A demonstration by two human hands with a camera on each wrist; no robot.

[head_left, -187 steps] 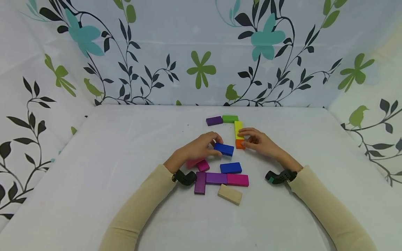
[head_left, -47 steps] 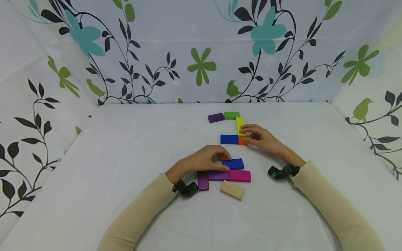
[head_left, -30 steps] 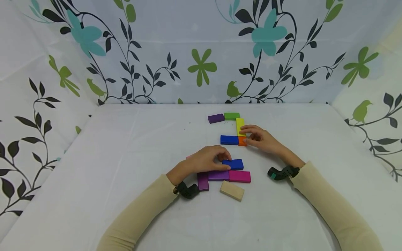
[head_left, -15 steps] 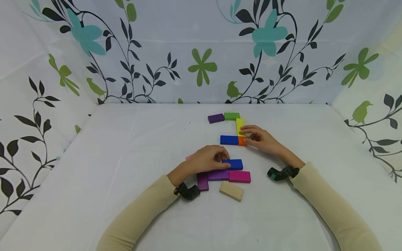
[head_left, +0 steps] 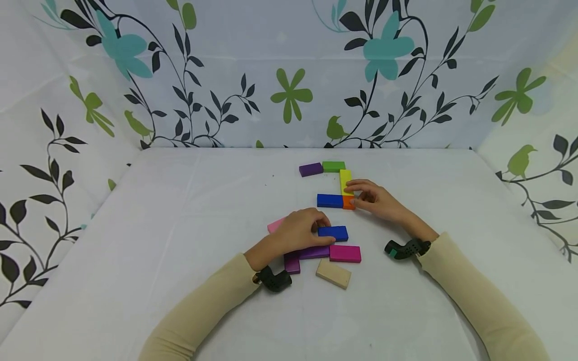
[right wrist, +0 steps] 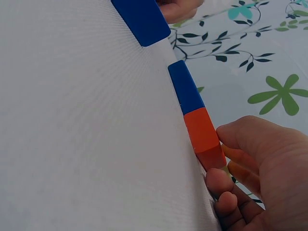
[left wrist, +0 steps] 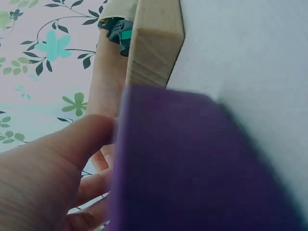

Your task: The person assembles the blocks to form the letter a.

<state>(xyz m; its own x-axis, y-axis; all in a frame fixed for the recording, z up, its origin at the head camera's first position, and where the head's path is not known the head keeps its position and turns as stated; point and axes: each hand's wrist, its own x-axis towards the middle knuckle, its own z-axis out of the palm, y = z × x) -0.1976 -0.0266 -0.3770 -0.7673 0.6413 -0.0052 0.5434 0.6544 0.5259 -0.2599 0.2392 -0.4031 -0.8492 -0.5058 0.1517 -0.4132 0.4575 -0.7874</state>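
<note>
My left hand [head_left: 301,229] pinches a blue wooden block [head_left: 336,232] between thumb and fingers. That block [right wrist: 142,21] shows large at the top of the right wrist view, with left fingers behind it. A second blue block [head_left: 329,201] lies end to end with a small orange block [head_left: 346,202], which meets a yellow block [head_left: 344,178]. My right hand [head_left: 377,203] rests against these, thumb by the orange block and a finger on the yellow one. In the left wrist view a blurred purple block [left wrist: 178,154] hides the held block.
Green [head_left: 333,167] and dark purple [head_left: 310,170] blocks continue the row at the back. Nearer lie two purple blocks [head_left: 314,252] [head_left: 292,265], a magenta block [head_left: 345,254] and a plain wood block [head_left: 333,274]. A pink block [head_left: 274,225] is partly behind my left hand.
Earlier my left hand carried one blue block, which now sits against the orange one. It has since gripped the other blue block and shifted it slightly away from the magenta one. My right hand stays put.
</note>
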